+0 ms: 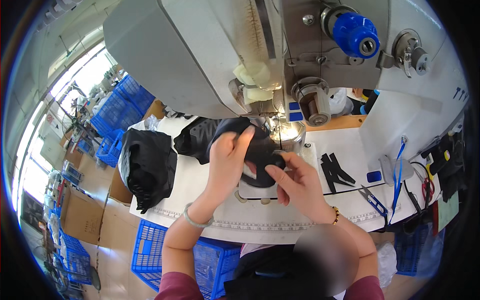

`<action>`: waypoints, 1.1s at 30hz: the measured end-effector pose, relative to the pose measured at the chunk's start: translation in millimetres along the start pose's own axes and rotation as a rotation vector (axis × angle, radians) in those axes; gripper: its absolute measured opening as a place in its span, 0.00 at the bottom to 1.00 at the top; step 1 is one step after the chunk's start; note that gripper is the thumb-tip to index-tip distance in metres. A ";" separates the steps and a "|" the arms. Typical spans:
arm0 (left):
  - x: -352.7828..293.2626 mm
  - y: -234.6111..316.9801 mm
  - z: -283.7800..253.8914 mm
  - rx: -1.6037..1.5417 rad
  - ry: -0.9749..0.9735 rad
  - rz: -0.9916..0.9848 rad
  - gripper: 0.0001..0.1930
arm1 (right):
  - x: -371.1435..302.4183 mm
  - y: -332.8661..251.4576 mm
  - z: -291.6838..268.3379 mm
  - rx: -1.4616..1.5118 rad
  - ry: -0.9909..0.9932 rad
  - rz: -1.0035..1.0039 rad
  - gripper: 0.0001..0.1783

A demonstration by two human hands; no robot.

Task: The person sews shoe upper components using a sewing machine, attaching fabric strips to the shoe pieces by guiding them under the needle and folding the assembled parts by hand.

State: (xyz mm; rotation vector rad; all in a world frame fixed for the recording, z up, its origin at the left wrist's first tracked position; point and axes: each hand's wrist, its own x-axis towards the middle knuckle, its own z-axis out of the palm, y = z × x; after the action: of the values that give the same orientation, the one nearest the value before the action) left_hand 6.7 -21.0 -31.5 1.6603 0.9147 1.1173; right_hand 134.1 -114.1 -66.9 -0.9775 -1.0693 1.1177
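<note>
A black shoe-upper piece (260, 150) lies under the needle area of a grey industrial sewing machine (210, 50). My left hand (227, 155) grips its left side, fingers curled over the top edge. My right hand (295, 182) pinches its lower right edge, thumb on top. Both hands hold the piece just above the white machine table (200, 200), close to the presser foot (277, 135).
A pile of black pieces (147, 165) sits at the table's left edge, more black uppers (195, 137) behind it. Black cut strips (334, 170), blue-handled snips (372, 200) and red scissors (427, 187) lie to the right. Blue plastic crates (150, 250) stand on the floor.
</note>
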 end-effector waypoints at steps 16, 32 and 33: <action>45.0 -1.7 8.6 -0.043 -0.257 -0.213 0.07 | 7.5 15.5 -1.3 -0.036 0.218 -0.275 0.20; -48.1 -93.5 -36.3 0.627 -0.243 1.374 0.11 | -73.5 44.0 -69.7 -0.998 0.086 0.162 0.08; -56.8 -92.1 -27.8 0.624 -0.304 1.391 0.10 | -75.4 48.9 -70.0 -0.997 0.081 0.163 0.08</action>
State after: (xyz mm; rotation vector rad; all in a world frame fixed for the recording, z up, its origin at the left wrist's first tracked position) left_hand -45.7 -36.1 -129.2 3.0272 -0.3119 1.3780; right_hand 184.9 -184.5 -140.6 -1.8906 -1.5286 0.6159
